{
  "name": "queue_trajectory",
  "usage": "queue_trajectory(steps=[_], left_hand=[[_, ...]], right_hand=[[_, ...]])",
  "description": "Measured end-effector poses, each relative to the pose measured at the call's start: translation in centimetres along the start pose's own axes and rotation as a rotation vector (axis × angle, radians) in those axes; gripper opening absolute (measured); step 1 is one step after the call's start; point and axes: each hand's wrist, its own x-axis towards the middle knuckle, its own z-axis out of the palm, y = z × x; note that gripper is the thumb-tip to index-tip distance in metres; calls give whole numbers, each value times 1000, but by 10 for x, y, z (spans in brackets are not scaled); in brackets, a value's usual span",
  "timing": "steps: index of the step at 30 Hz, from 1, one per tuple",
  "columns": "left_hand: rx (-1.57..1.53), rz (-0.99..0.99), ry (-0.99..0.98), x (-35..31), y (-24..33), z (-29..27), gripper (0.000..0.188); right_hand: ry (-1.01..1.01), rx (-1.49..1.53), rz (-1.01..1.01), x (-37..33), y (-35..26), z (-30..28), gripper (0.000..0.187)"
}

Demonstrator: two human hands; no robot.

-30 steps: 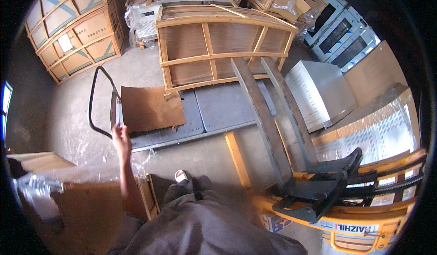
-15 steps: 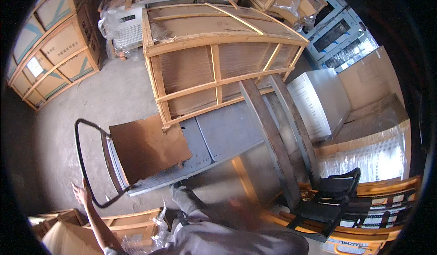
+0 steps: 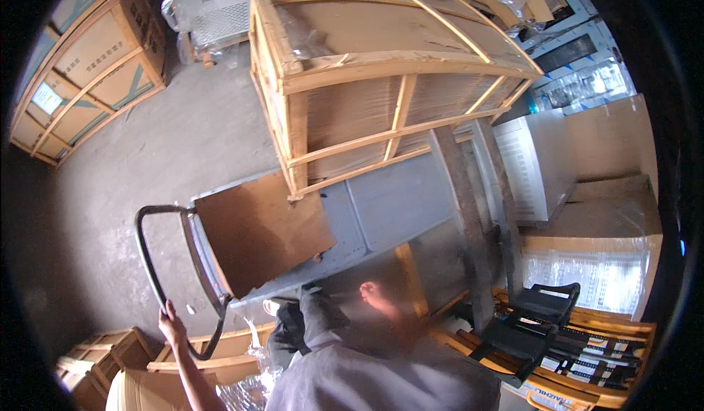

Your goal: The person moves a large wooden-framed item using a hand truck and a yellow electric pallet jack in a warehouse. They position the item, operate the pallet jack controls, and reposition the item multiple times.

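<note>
The left hand (image 3: 171, 326) is closed around the black tubular handle (image 3: 150, 264) of a grey flatbed trolley (image 3: 367, 213), gripping the loop low on its near side; the trolley sits on the concrete floor (image 3: 147, 154) in the middle of the scene, its deck running right and away from the handle. The right hand (image 3: 375, 298) hangs blurred in front of the body over the deck's near edge, and I cannot tell whether its fingers are closed or loose. A brown cardboard sheet (image 3: 260, 231) lies flat on the handle end of the deck; it looks light and floppy and would likely slide if the trolley is jerked. The trolley itself looks like stiff steel, fairly heavy but easy to roll, and the handle loop seems the natural place to grip it, preferably with both hands spaced apart for steering. Just beyond the deck stands a large wooden crate (image 3: 367, 66) of pale slats around brown board, probably heavy and rigid. At far left are stacked brown cartons (image 3: 81, 59) bound with pale strapping, one bearing a small white rectangular label (image 3: 45, 97). At right stand a white cabinet (image 3: 539, 165) and a plastic-wrapped package (image 3: 594, 275), with an orange pallet truck (image 3: 557, 338) near right.
</note>
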Motion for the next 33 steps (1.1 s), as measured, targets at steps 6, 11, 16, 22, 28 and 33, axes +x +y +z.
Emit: queue_trajectory(steps=[6, 11, 16, 22, 28, 33], left_hand=[[172, 40, 8, -3, 23, -3, 51], [123, 20, -59, 3, 51, -7, 52], [106, 125, -80, 23, 61, -4, 51], [67, 170, -203, 45, 79, -4, 61], [59, 141, -293, 50, 93, -4, 62], [28, 143, -460, 66, 90, -7, 47]], right_hand=[[-81, -12, -161, 20, -17, 52, 20], [9, -134, -237, -1, -65, 87, 21], [156, -19, -318, -33, -82, 145, 23], [131, 167, -356, -65, -68, 224, 23], [13, 352, -484, -76, -91, 296, 26], [169, 185, -397, -77, -118, 340, 27]])
